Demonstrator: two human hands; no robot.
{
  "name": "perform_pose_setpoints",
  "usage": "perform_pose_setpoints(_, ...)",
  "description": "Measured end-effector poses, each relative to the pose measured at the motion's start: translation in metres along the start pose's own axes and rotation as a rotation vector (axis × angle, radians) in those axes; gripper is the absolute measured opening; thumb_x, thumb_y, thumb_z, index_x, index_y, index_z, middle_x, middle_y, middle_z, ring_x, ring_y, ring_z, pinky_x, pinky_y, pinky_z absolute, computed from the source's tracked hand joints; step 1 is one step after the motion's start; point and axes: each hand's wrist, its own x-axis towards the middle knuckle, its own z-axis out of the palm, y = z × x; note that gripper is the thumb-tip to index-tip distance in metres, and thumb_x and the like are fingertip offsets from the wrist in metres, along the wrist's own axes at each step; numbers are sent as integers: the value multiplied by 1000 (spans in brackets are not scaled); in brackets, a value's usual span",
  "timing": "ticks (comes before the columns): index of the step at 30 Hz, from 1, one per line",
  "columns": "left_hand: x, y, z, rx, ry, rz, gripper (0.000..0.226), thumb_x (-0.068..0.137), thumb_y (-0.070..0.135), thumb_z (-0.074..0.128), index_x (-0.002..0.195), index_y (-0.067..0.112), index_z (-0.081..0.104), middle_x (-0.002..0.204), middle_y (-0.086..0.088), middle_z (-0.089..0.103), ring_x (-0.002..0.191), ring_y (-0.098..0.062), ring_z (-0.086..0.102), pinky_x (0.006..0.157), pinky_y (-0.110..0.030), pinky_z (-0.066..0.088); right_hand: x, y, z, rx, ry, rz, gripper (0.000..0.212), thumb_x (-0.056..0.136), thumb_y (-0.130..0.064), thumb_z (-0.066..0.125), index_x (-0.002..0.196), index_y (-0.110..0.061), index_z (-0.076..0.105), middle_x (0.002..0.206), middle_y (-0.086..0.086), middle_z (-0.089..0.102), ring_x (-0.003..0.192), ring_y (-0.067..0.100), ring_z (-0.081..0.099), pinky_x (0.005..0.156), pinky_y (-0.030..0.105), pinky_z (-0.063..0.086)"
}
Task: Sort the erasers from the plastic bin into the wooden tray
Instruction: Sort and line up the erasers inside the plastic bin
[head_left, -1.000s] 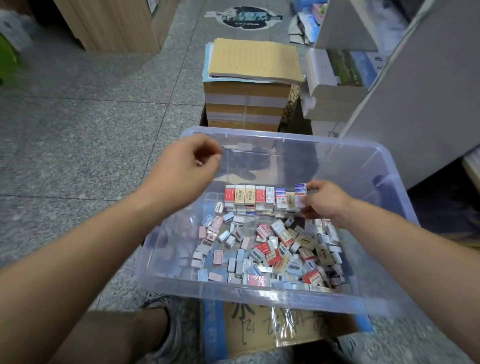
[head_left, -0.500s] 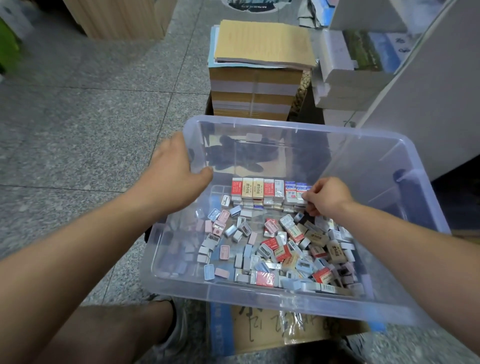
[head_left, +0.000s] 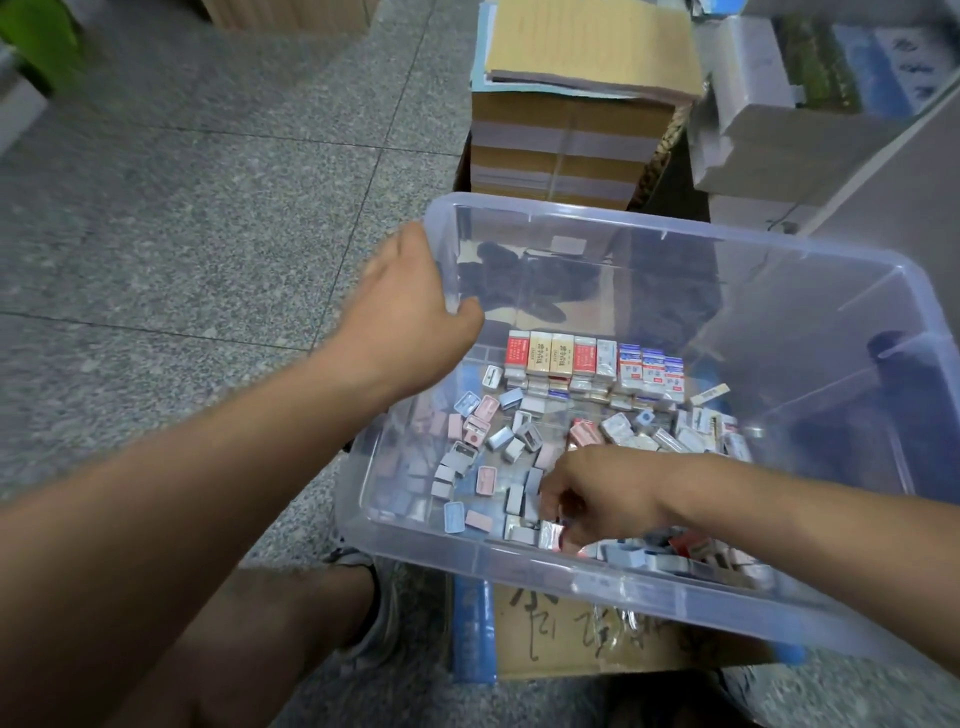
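A clear plastic bin sits on a cardboard box in front of me. Several erasers stand in a neat row along its far wall. Many loose erasers in pink, blue, grey and red lie scattered on its floor. My left hand grips the bin's left rim, fingers curled over the edge. My right hand is down in the loose pile near the front wall, fingers curled around a small eraser. No wooden tray is in view.
A stack of bound paper bundles stands just behind the bin. White boxes and a grey shelf panel fill the right. The cardboard box under the bin shows below its front. My shoe rests on the granite floor.
My right hand left the eraser row at the back and came down into the loose pile near the front wall. My left hand shifted onto the bin's left rim. The camera tilted down.
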Motion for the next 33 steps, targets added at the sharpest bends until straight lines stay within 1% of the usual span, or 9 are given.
perform_pose_setpoints(1, 0, 0, 0, 0, 2, 1, 50, 92, 34, 61, 132, 13, 42, 124, -6, 48, 115, -26, 48, 94, -39, 43, 2, 2, 2, -34, -16, -5, 16, 87, -28, 76, 90, -31, 60, 86, -13, 60, 81, 13, 57, 72, 27, 42)
perform_pose_setpoints(4, 1, 0, 0, -5, -2, -2, 49, 91, 33, 61, 130, 12, 42, 125, -7, 48, 116, -26, 48, 95, -41, 44, 1, 6, 7, -48, -33, -6, 32, 91, -22, 69, 71, -34, 48, 76, -15, 53, 74, 11, 51, 64, 25, 37)
perform_pose_setpoints(8, 2, -1, 1, 0, -6, 0, 47, 91, 35, 61, 128, 12, 42, 124, -7, 49, 114, -26, 49, 95, -45, 47, 7, 0, 8, 13, 113, -19, 12, 93, -25, 68, 87, -27, 58, 94, -4, 64, 88, 20, 59, 77, 33, 49)
perform_pose_setpoints(11, 4, -2, 1, 1, -3, -6, 47, 91, 35, 61, 127, 11, 43, 124, -8, 50, 114, -28, 49, 95, -45, 46, 16, 0, 6, -31, 200, -35, 11, 92, -24, 67, 91, -29, 57, 94, -7, 64, 88, 19, 58, 79, 35, 51)
perform_pose_setpoints(15, 4, -1, 1, -4, -13, -8, 51, 92, 36, 62, 130, 10, 41, 127, -8, 49, 117, -28, 49, 98, -46, 46, 20, 0, -2, 49, 179, -52, 10, 92, -21, 70, 95, -23, 60, 87, -10, 62, 81, 14, 56, 72, 29, 46)
perform_pose_setpoints(20, 5, -2, 1, -5, -18, -2, 52, 92, 36, 61, 132, 11, 40, 128, -8, 49, 118, -27, 48, 99, -45, 46, 21, -1, -6, 138, 115, -53, 8, 91, -22, 69, 91, -24, 61, 90, -6, 67, 84, 18, 63, 77, 35, 54)
perform_pose_setpoints(25, 5, -2, 1, -13, -17, 0, 51, 92, 36, 62, 131, 11, 40, 126, -8, 49, 117, -27, 48, 98, -44, 45, 15, -2, -8, 48, 12, -57, 11, 90, -25, 73, 97, -25, 65, 88, -14, 64, 79, 7, 58, 71, 22, 49)
perform_pose_setpoints(30, 4, -2, 1, -19, -19, 1, 52, 92, 35, 63, 132, 10, 40, 128, -8, 49, 118, -27, 49, 100, -44, 45, 15, -6, -15, 130, 202, -64, 8, 91, -20, 61, 89, -23, 54, 85, -8, 63, 76, 14, 58, 70, 33, 51)
perform_pose_setpoints(33, 5, -3, 1, -13, -17, 3, 52, 93, 35, 62, 133, 11, 40, 127, -7, 49, 117, -26, 49, 98, -42, 45, 8, -6, -21, 277, 7, 39, 10, 93, -23, 59, 91, -22, 49, 84, -3, 67, 69, 16, 58, 61, 38, 52)
